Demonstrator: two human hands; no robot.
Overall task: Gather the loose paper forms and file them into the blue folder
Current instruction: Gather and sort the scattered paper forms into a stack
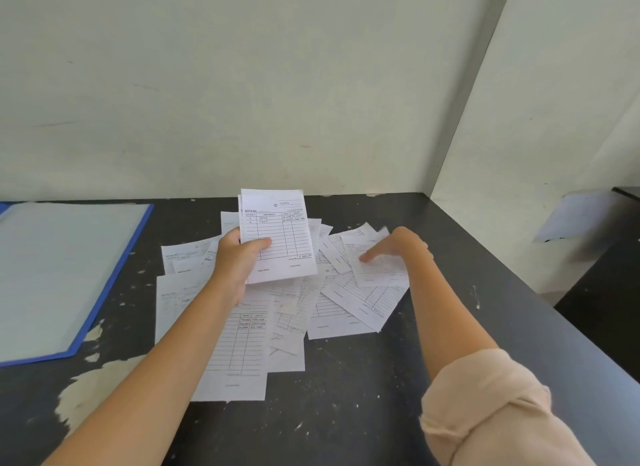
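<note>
Several loose white paper forms (242,341) lie scattered in an overlapping heap on the dark table (346,413). My left hand (235,257) holds a small stack of forms (280,230) upright above the heap, thumb across the front sheet. My right hand (398,250) reaches down onto a form (377,271) at the right side of the heap, its fingers touching the sheet; the hand is blurred. The blue folder (114,275) lies open at the left of the table with a pale sheet inside.
The table stands in a corner, with a pale wall behind and a white partition (519,153) on the right. A second dark surface (606,292) sits beyond the right edge. Chipped paint patches (93,389) mark the tabletop near the front left.
</note>
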